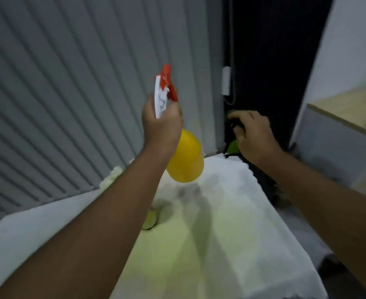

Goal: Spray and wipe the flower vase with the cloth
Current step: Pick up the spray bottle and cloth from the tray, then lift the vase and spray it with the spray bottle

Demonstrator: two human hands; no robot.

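Observation:
My left hand (160, 124) is raised above the table and grips the neck of a yellow spray bottle (185, 157). Its white and red trigger head (163, 89) points up and away. My right hand (253, 134) reaches to the table's far right corner, its fingers curled over a dark flower vase (234, 126) with green leaves (233, 146). The vase is blurred and mostly lost against the dark gap behind it. A pale cloth (110, 178) lies bunched at the table's far left edge, against the wall.
A white cloth-covered table (231, 212) fills the lower middle, with a green round object (150, 220) lying on it under my left forearm. A ribbed grey wall (69, 83) stands behind. A dark gap (264, 61) and a pale counter (350, 113) are at the right.

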